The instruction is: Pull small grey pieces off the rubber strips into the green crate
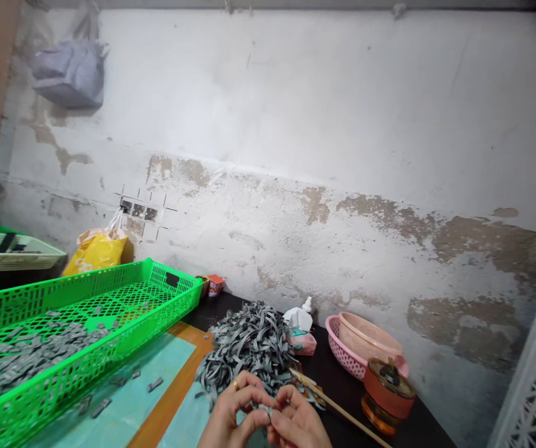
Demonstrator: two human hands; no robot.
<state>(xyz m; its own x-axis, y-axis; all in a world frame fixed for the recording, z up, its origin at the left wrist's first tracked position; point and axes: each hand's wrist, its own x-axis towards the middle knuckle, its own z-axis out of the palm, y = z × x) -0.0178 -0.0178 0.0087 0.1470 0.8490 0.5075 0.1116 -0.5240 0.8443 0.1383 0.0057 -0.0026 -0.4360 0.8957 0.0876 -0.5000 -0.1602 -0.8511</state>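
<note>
At the bottom centre, my left hand [242, 407] and my right hand [296, 418] meet, fingertips pinched together around a small grey piece [269, 410], mostly hidden by the fingers. A ring shows on my left hand. Just beyond them lies a large heap of grey strips [253, 348]. Left of the hands, a few small flat grey pieces [155, 384] rest on the light-blue sheet [174, 354]. Many more such pieces [38, 351] lie in the long green basket [132, 348].
A wooden stick [342, 410] slants right of my hands. Behind it stand a tissue pack [302, 342], pink and peach baskets [370, 336] and an amber-based jar [389, 392]. A yellow bag [97, 252] and a pale basket [20, 255] are at the back left.
</note>
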